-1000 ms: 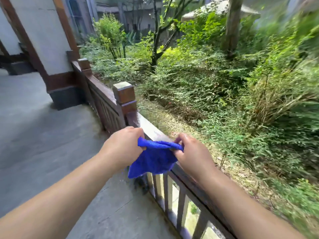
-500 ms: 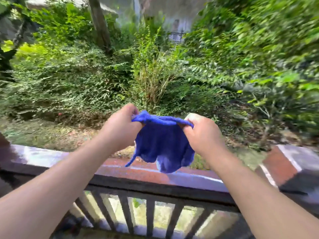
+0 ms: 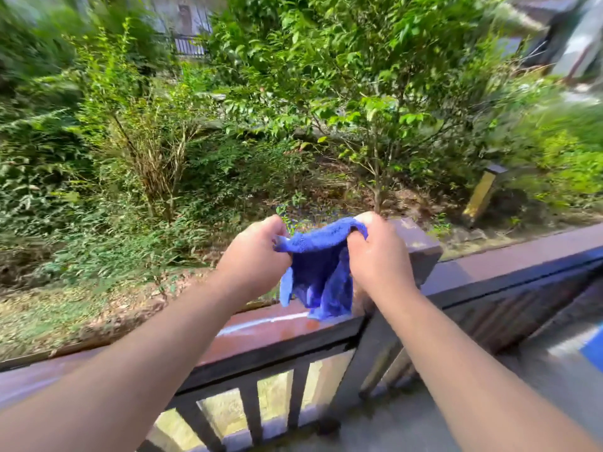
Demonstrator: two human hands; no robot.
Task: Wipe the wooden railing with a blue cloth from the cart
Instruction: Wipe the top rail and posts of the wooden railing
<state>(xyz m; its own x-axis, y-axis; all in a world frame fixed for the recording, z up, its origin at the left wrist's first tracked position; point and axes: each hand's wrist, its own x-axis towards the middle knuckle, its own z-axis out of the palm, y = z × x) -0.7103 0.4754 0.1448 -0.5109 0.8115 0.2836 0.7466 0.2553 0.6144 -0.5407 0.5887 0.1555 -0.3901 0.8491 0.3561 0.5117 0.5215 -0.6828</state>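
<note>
A dense bank of green shrubs [image 3: 326,93] and small trees is seen filling the upper part of the head view, with leaf-littered ground below it. Across the lower part, the wooden railing [image 3: 270,331] is seen running from the lower left up toward the right, its reddish top rail glossy and marked by a pale streak, with dark balusters beneath it. A square post [image 3: 421,252] is set into the railing just behind the right hand. Both bare forearms are stretched forward over the rail. The blue cloth [image 3: 321,272] is held up between the two hands, above the top rail, its upper edge pulled taut and its lower folds hanging down to the rail beside the post. The fingers of the left hand [image 3: 257,256] are clamped on the cloth's left corner, and those of the right hand [image 3: 375,252] are closed on its right corner.
</note>
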